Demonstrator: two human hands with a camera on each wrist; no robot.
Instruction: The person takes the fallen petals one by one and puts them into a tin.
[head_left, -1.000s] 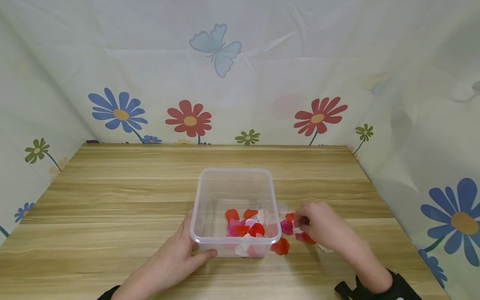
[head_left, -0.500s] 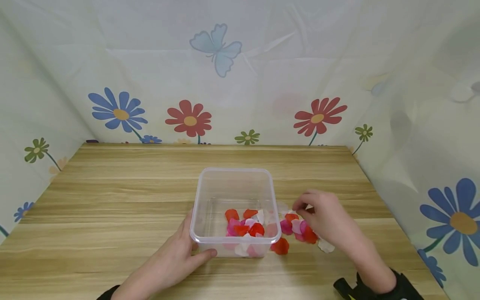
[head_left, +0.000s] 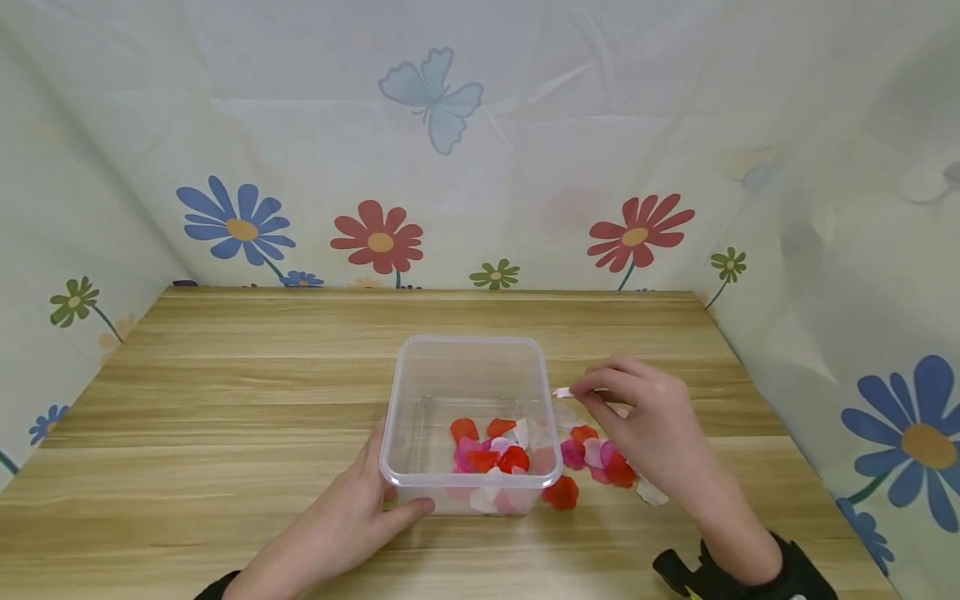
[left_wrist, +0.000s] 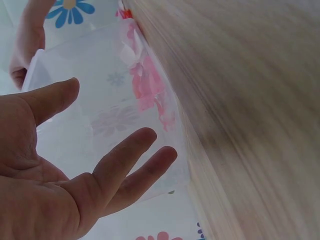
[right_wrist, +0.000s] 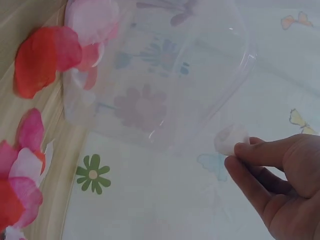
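A clear plastic box (head_left: 468, 481) stands on the table with red, pink and white artificial flower petals (head_left: 514, 459) in its right half. My left hand (head_left: 367, 508) rests against its near left corner, thumb along the front; in the left wrist view the fingers (left_wrist: 127, 155) are spread and nearly straight beside the wall. My right hand (head_left: 648, 408) is raised just right of the box and pinches a white petal (right_wrist: 231, 139) between thumb and fingertips, near rim height. Below that hand, loose petals (head_left: 592, 454) lie on the table.
A red petal (head_left: 561, 493) lies by the box's near right corner, and a white petal (head_left: 651, 492) lies farther right. Flower-printed cloth (head_left: 525, 167) walls in the wooden table (head_left: 225, 375) at the back and sides.
My right hand has lifted from the petal pile, moving up and away from me, with a white petal now showing in its pinch. The left hand and the box stay still.
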